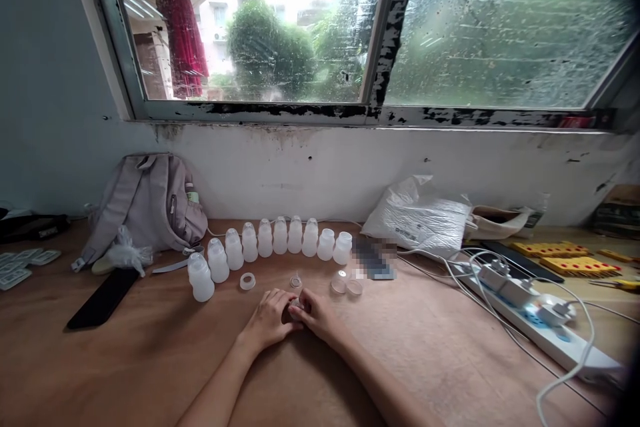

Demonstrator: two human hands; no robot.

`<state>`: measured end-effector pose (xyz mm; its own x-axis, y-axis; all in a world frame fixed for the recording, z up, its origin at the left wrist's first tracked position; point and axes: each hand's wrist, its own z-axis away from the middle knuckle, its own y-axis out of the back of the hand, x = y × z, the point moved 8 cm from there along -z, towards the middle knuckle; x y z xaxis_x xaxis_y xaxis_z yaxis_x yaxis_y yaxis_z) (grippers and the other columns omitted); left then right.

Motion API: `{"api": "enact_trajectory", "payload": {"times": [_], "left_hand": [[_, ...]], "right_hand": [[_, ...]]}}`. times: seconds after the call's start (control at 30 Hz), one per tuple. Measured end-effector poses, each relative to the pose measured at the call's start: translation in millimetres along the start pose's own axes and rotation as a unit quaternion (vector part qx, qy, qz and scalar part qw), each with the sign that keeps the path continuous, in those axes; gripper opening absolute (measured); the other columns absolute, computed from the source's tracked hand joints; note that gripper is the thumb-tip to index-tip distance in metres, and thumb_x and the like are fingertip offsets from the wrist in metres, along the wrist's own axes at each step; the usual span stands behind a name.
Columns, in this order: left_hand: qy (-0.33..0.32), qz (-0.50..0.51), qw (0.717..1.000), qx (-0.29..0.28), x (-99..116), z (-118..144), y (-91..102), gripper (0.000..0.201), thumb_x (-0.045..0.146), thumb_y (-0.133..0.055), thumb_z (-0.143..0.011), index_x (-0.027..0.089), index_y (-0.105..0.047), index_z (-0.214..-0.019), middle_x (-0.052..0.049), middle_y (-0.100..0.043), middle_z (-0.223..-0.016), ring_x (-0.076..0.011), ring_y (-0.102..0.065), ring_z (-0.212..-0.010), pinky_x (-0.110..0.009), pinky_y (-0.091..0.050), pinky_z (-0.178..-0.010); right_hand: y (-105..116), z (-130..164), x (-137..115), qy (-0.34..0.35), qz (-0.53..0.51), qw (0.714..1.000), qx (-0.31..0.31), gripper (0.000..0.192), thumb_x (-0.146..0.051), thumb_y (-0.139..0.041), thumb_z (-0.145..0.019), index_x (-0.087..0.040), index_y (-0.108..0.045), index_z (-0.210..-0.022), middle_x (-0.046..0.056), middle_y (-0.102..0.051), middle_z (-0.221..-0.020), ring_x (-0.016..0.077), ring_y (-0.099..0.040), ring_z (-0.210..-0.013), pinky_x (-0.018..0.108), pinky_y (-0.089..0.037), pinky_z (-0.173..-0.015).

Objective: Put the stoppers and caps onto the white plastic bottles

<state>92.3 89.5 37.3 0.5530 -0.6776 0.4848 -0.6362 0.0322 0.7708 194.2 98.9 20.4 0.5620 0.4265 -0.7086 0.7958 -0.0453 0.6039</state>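
Together, the left hand [270,320] and right hand [316,315] pinch a small translucent plastic piece [295,307] between their fingertips, resting on the smooth brown table [150,360] — just before a curved row of squat, frosted white bottles [273,240] — round caps [347,284] lie nearby.

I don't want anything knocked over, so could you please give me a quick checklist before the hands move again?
1. Left hand and right hand both on the small clear piece: ok.
2. Grip on the piece firm: cannot tell.
3. Row of white bottles upright: ok.
4. Loose white ring apart from the hands: ok.
5. Two clear caps apart from the hands: ok.
6. Power strip cables away from the hands: ok.
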Motion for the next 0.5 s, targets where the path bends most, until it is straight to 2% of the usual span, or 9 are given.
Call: {"api": "enact_trajectory", "payload": {"times": [0.17,0.37,0.5], "left_hand": [[-0.002,-0.015,1.0,0.022,6,-1,2.1,0.027,0.03,-0.058,-0.07,0.023,-0.056,-0.095,-0.005,-0.06,-0.092,-0.0224,-0.052,-0.087,-0.037,-0.039,-0.078],[0.002,-0.047,0.997,0.059,13,-2,11.3,0.033,0.023,-0.06,-0.066,0.023,-0.056,-0.099,-0.006,-0.057,-0.103,-0.0243,-0.049,-0.098,-0.041,-0.034,-0.088],[0.016,-0.078,0.993,0.09,-1,-1,18.3,0.028,0.028,-0.059,-0.068,0.025,-0.058,-0.096,-0.006,-0.055,-0.107,-0.0258,-0.047,-0.103,-0.043,-0.031,-0.091]], "right_hand": [[3,0,3,-0.01,-0.012,1.0,0.019,0.031,-0.042,-0.056,-0.071,-0.019,-0.04,-0.058,-0.006,-0.039,-0.051,0.008,-0.033,-0.047,0.019,-0.025,-0.043],[12,3,-8,-0.003,-0.025,0.998,0.062,0.028,-0.039,-0.047,-0.078,-0.02,-0.034,-0.062,-0.006,-0.036,-0.054,0.0087,-0.034,-0.049,0.021,-0.028,-0.047],[18,6,-8,0.0,-0.027,0.994,0.106,0.024,-0.036,-0.044,-0.081,-0.022,-0.031,-0.066,-0.006,-0.036,-0.056,0.0095,-0.036,-0.049,0.021,-0.031,-0.048]]}}
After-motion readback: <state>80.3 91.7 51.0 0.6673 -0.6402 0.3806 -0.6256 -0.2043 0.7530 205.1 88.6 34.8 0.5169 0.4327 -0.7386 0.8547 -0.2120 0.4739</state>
